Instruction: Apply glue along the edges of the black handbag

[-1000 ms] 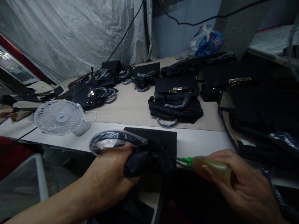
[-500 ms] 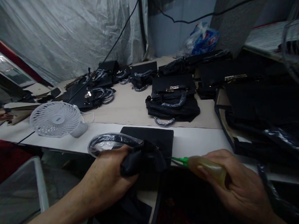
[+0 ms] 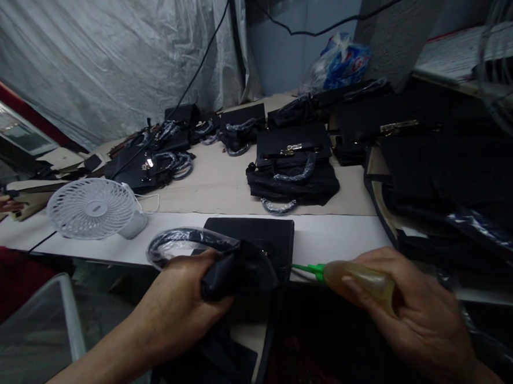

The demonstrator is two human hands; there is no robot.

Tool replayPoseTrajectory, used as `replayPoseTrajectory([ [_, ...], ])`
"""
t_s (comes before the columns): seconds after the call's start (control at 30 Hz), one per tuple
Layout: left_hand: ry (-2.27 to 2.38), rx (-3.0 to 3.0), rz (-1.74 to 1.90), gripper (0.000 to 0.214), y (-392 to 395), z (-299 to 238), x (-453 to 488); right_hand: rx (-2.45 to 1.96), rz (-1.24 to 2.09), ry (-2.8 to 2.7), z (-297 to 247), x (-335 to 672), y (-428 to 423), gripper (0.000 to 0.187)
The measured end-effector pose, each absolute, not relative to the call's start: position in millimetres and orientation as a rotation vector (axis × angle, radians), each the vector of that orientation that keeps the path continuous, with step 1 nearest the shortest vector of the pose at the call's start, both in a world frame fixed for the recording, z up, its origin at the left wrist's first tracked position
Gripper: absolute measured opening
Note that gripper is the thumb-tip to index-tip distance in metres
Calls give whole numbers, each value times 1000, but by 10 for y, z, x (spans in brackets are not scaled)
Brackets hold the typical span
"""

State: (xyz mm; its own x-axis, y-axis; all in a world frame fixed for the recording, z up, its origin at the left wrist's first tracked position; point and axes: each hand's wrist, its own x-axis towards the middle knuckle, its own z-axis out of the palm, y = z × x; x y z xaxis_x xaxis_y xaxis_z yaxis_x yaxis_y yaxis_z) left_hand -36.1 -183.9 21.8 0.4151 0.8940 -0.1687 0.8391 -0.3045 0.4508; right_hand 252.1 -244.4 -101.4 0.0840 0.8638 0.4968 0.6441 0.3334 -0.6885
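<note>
A black handbag (image 3: 260, 230) lies half on the front edge of the white table, its lower part hanging toward me. My left hand (image 3: 194, 281) is closed round bunched black material of this bag, beside a plastic-wrapped handle (image 3: 166, 241). My right hand (image 3: 409, 311) grips a squeeze bottle (image 3: 346, 281) of amber liquid, held on its side. The bottle's thin green nozzle (image 3: 306, 268) points left, its tip at the bag's right edge; whether it touches is hard to tell. My left fingertips are hidden behind the material.
A white fan (image 3: 92, 208) stands on the table (image 3: 336, 240) at left. More black handbags (image 3: 295, 159) with wrapped handles lie behind, and a large one (image 3: 456, 192) sits close at right. At far left is another person's hand (image 3: 1, 204). A clear bin (image 3: 35, 323) stands below.
The view has shifted slightly. Both hands keep their holds, and the nozzle stays at the bag's right edge. The other person's hand at far left has moved a little.
</note>
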Motion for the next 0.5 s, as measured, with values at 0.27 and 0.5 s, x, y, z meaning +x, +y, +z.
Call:
replayPoseTrajectory([
  [0.27, 1463, 2226, 89, 8, -1841, 224, -368, -1410, 552, -1591, -1014, 2531, -2460, 18],
  [0.5, 1463, 2235, 92, 8, -1834, 235, -368, -1324, 673, -1660, -1026, 2504, -2519, 16],
])
